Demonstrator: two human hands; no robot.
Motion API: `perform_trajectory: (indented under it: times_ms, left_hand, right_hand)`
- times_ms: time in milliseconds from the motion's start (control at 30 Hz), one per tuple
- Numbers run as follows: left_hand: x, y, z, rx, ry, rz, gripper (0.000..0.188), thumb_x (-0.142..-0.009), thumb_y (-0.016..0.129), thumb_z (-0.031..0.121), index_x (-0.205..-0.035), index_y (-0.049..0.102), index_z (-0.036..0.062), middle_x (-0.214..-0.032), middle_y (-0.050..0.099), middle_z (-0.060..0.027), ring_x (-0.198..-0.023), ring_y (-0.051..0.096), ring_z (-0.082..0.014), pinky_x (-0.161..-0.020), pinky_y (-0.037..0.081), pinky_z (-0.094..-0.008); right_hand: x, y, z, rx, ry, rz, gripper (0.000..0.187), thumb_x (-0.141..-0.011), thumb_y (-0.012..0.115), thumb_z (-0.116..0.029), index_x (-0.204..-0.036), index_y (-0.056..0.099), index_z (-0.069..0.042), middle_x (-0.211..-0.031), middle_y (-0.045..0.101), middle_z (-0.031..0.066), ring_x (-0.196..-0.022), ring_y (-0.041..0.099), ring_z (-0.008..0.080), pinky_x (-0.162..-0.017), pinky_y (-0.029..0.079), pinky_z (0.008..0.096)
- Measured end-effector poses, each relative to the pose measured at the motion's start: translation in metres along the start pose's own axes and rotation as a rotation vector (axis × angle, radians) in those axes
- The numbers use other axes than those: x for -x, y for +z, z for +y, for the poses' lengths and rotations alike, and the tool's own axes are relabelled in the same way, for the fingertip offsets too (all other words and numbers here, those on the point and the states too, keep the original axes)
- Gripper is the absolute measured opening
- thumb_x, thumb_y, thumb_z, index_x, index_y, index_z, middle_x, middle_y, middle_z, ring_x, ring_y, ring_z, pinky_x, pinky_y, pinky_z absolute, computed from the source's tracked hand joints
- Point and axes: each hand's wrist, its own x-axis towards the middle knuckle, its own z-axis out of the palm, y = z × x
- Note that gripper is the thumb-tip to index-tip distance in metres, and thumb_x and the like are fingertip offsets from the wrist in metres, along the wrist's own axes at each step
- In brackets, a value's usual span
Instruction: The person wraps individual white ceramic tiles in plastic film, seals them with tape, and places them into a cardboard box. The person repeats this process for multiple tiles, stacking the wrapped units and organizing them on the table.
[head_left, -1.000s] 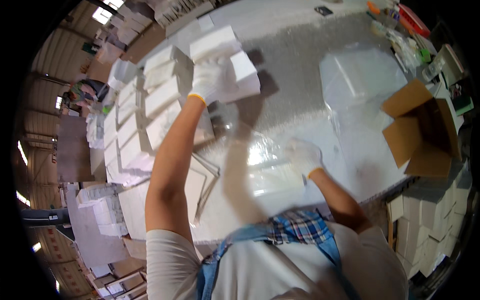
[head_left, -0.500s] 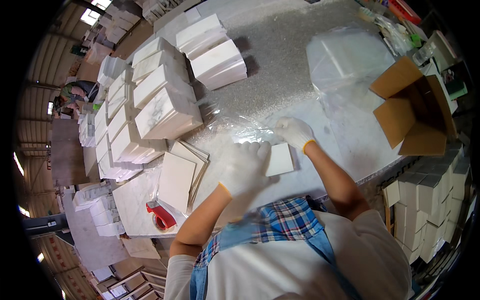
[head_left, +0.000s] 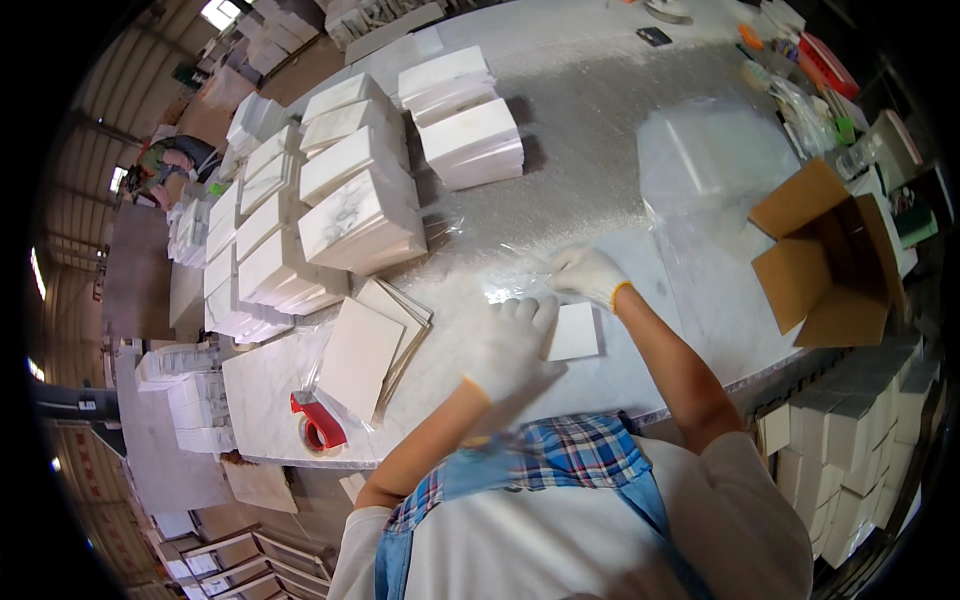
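A small square white tile (head_left: pixel 575 332) lies on the pale slab in front of me. My left hand (head_left: pixel 513 342), in a white knit glove and slightly blurred, is closed over the tile's left side. Its thumb is near the lower corner and its fingers near the upper one. My right hand (head_left: pixel 592 275), also gloved, is just beyond the tile with its fingers pinched together at a crumpled sheet of clear plastic film (head_left: pixel 508 285). The film stretches left from those fingers, its edges hard to make out.
Flat white tiles (head_left: pixel 360 350) lie left of my hands, beside a red tape dispenser (head_left: pixel 320 425). Stacked marble tiles (head_left: pixel 365 215) stand beyond. At the right are a pile of clear plastic bags (head_left: pixel 715 160), an open cardboard box (head_left: pixel 800 280) and stacked blocks (head_left: pixel 850 420).
The whole view has shifted, so the table appears lower and further right. The film's shiny patch looks smaller near my right fingers. Both hands stay close to the tile.
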Motion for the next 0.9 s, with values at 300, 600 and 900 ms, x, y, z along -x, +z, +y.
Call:
perform_trajectory:
  times_ms: [300,600,900]
  left_hand:
    - [0.006,0.013,-0.043,0.535,-0.602,0.361,0.093,-0.076,0.083,0.04,-0.148,0.043,-0.0027,-0.126,0.061,-0.0258,-0.121,0.058,-0.0402,-0.104,0.047,-0.0481]
    - [-0.079,0.054,-0.14,1.89,-0.255,0.206,0.044,-0.09,0.078,0.022,-0.124,0.062,-0.0001,-0.114,0.068,-0.0128,-0.102,0.066,-0.025,-0.092,0.053,-0.0365]
    - [-0.064,-0.074,-0.094,1.645,-0.003,0.391,0.024,-0.094,0.076,0.02,-0.103,0.076,-0.0028,-0.09,0.072,-0.0043,-0.08,0.064,-0.0122,-0.075,0.054,-0.0299]
  right_hand:
    - [-0.033,0.007,-0.053,-0.373,-0.183,0.325,0.027,-0.084,0.072,-0.012,-0.11,0.075,-0.004,-0.094,0.073,0.0075,-0.085,0.066,0.015,-0.078,0.052,0.0288]
    - [-0.007,0.002,-0.106,-0.284,-0.588,0.55,0.018,-0.093,0.072,-0.014,-0.108,0.075,-0.004,-0.1,0.072,0.0041,-0.089,0.065,0.0135,-0.082,0.052,0.0271]
    - [0.063,-0.029,-0.116,-0.663,-0.592,0.33,0.017,-0.099,0.065,-0.008,-0.115,0.066,-0.004,-0.108,0.071,0.0045,-0.091,0.064,0.0101,-0.08,0.053,0.0273]
